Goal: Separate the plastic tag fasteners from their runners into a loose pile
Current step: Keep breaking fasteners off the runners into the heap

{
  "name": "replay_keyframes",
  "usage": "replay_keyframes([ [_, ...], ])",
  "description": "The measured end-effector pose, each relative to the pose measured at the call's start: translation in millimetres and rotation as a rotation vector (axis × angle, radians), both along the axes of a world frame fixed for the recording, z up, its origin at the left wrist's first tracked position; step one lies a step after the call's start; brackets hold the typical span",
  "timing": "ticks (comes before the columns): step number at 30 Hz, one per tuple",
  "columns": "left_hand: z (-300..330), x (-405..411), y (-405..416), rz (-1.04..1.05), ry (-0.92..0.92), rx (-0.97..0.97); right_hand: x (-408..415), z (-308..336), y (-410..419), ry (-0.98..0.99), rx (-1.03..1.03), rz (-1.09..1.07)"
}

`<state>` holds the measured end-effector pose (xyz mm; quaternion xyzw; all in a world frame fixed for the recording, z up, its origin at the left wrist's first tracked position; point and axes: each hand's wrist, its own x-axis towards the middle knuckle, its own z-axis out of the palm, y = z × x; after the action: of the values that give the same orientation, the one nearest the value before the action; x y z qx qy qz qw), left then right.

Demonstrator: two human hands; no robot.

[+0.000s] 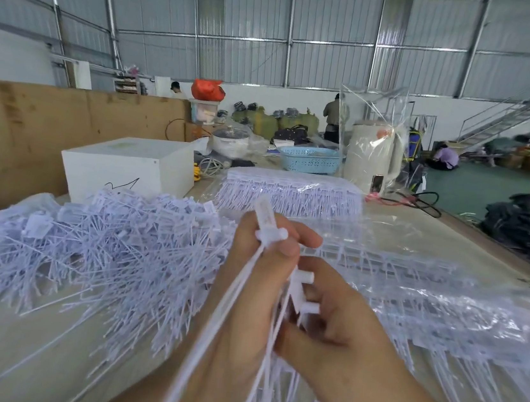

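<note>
A wide loose pile of white plastic tag fasteners is spread over the table. Right of the pile, a white fastener strip is pinched in the curled left hand; just beside it, the runner's white pegs are gripped by the curled right hand.
</note>
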<state>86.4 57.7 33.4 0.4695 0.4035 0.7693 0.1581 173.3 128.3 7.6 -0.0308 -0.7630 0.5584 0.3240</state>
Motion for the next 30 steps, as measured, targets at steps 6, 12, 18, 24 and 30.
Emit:
replay_keyframes([
  [6, -7.7, -35.9, 3.8, 0.034, 0.17, -0.361, 19.6, 14.9, 23.1, -0.173, 0.602, -0.436],
  [12, -4.3, -66.5, -20.3, 0.253, 0.297, -0.359, 35.7, 35.2, 42.0, -0.69, 1.051, -0.701],
  [18, -15.1, -54.2, -20.3, 0.197, 0.906, -0.551, 30.2, 28.1, 35.8, -0.692, 1.071, -0.53],
  [24, -22.0, -64.5, -19.0, 0.181, 0.803, -0.626, 26.7, 23.0, 41.7, -0.534, 0.957, -0.376],
  [30, -19.8, -67.3, -17.9, 0.185, 0.644, -0.55, 28.6, 19.1, 48.9, -0.37, 0.812, -0.319],
])
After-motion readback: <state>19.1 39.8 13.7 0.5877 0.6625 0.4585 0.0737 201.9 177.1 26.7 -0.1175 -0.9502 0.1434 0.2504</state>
